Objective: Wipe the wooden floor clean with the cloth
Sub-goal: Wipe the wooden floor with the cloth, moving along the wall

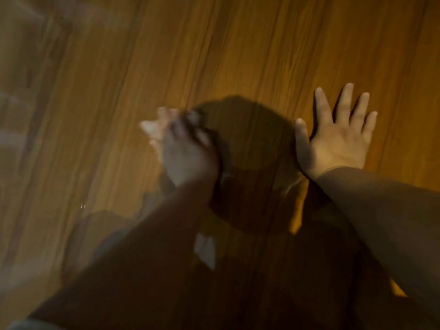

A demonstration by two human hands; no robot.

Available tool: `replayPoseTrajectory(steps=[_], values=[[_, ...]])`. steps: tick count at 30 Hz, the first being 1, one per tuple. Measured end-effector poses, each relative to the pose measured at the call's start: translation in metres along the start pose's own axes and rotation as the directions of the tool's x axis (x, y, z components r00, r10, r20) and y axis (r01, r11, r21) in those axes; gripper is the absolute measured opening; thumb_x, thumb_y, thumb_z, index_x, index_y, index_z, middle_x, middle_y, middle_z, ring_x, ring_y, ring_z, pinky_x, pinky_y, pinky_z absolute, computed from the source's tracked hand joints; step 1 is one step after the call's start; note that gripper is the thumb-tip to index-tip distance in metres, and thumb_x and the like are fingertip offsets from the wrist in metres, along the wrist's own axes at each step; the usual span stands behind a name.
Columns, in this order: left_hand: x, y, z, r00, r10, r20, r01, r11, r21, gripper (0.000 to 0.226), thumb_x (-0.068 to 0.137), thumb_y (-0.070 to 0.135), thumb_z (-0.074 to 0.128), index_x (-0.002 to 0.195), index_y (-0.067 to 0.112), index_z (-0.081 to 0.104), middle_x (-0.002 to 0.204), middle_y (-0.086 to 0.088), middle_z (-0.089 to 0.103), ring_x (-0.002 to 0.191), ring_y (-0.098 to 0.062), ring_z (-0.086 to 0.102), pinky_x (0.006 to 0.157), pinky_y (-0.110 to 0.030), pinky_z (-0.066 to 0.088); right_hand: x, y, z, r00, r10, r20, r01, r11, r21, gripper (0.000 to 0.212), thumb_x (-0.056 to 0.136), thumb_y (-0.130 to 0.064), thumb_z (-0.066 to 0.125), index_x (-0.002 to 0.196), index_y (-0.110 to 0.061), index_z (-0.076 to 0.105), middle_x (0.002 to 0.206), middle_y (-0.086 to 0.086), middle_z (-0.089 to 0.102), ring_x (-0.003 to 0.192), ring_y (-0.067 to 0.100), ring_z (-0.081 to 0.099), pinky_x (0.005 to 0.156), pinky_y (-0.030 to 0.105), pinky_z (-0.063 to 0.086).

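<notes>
Wooden floor (238,44) fills the view under warm light; my right hand (338,144) presses flat on it, fingers straight and spread; my left hand (183,153) is blurred, the cloth (194,120) a smeared bunch at its fingers; whether they clasp it I cannot tell.

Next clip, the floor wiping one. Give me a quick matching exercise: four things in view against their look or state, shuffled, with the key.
Things:
1. left hand
2. right hand
3. wooden floor
4. right sleeve

States:
A. brown, covers the forearm down to the wrist
B. flat on the boards, fingers spread
C. smeared by motion blur
D. orange-brown planks, dark shadow in the middle

Pairs: 1-C, 2-B, 3-D, 4-A
</notes>
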State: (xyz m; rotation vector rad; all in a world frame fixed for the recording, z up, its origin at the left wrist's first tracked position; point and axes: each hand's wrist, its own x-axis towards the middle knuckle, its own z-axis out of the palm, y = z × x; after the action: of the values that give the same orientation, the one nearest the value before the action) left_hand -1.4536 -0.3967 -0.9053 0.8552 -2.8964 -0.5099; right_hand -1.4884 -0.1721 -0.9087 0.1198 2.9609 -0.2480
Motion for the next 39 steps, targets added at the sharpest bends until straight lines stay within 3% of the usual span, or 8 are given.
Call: replayPoseTrajectory(steps=[5,12,16,21,28,32,37,39], values=[[-0.040,0.043,0.015,0.545,0.776,0.317,-0.775,0.611,-0.162,0.058,0.093,0.040,0.040,0.148,0.022,0.035,0.159,0.002,0.022,0.146,-0.019,0.017,0.117,-0.042,0.011,0.002,0.005,-0.001,0.999,0.046,-0.019,-0.046,0.999,0.000,0.066,0.096,-0.064,0.015,0.155,-0.033,0.010,0.163,0.010,-0.003,0.148,0.034,-0.008,0.119,0.052,-0.002],[0.062,-0.015,-0.006,0.998,0.017,0.062,-0.016,1.000,-0.025,0.060,0.096,0.030,0.043,0.150,0.010,0.027,0.159,-0.022,0.011,0.147,-0.037,0.004,0.117,-0.050,0.006,-0.001,0.008,0.000,0.999,0.043,-0.005,-0.043,0.999,0.015,0.066,0.097,-0.065,0.013,0.154,-0.034,0.009,0.163,0.008,-0.004,0.148,0.033,-0.009,0.118,0.051,-0.004],[0.017,0.023,0.008,0.952,0.270,0.142,-0.261,0.962,-0.082,0.059,0.094,0.031,0.045,0.148,0.010,0.032,0.159,-0.014,0.019,0.146,-0.031,0.014,0.118,-0.042,0.013,-0.002,0.003,0.001,0.999,0.047,0.007,-0.047,0.999,-0.014,0.064,0.097,-0.062,0.017,0.154,-0.034,0.011,0.163,0.009,-0.003,0.149,0.033,-0.008,0.119,0.052,-0.001],[0.009,0.026,0.010,0.461,0.820,0.340,-0.826,0.536,-0.173,0.057,0.092,0.038,0.042,0.145,0.016,0.040,0.156,-0.008,0.029,0.143,-0.024,0.024,0.115,-0.045,0.017,0.006,0.001,-0.004,0.996,0.051,-0.073,-0.048,0.998,0.043,0.063,0.096,-0.055,0.030,0.153,-0.031,0.019,0.163,0.013,0.005,0.148,0.038,-0.001,0.118,0.055,0.003],[0.089,0.003,0.000,0.998,0.007,0.060,-0.008,1.000,0.026,0.066,0.091,0.041,0.030,0.151,0.013,0.027,0.160,-0.013,0.015,0.147,-0.029,0.010,0.117,-0.049,0.007,-0.002,0.003,0.000,0.998,0.022,-0.062,-0.018,0.998,0.068,0.062,0.096,-0.055,0.031,0.153,-0.032,0.020,0.162,0.014,0.007,0.148,0.039,0.001,0.117,0.056,0.004],[0.052,0.056,0.020,0.937,0.322,0.137,-0.309,0.945,-0.108,0.059,0.095,0.034,0.040,0.149,0.013,0.029,0.159,-0.010,0.021,0.145,-0.027,0.018,0.116,-0.041,0.008,0.003,0.005,-0.001,0.994,0.042,-0.096,-0.036,0.997,0.068,0.062,0.096,-0.055,0.031,0.152,-0.032,0.022,0.162,0.014,0.009,0.148,0.039,0.003,0.117,0.055,0.005],[0.058,0.049,0.011,0.462,0.820,0.337,-0.847,0.521,-0.106,0.059,0.096,0.040,0.035,0.149,0.017,0.031,0.159,-0.007,0.021,0.146,-0.023,0.017,0.117,-0.041,0.007,-0.002,0.006,0.000,0.994,0.051,-0.100,-0.045,0.998,0.054,0.063,0.096,-0.056,0.029,0.153,-0.031,0.021,0.162,0.013,0.009,0.148,0.038,0.002,0.117,0.055,0.005],[0.084,0.036,0.009,0.576,0.765,0.288,-0.792,0.610,-0.036,0.059,0.095,0.041,0.036,0.149,0.019,0.032,0.158,-0.008,0.024,0.145,-0.026,0.022,0.116,-0.045,0.006,0.000,0.006,0.002,0.995,0.058,-0.086,-0.054,0.997,0.047,0.063,0.096,-0.056,0.027,0.153,-0.031,0.020,0.162,0.012,0.007,0.148,0.037,0.001,0.118,0.054,0.004]])
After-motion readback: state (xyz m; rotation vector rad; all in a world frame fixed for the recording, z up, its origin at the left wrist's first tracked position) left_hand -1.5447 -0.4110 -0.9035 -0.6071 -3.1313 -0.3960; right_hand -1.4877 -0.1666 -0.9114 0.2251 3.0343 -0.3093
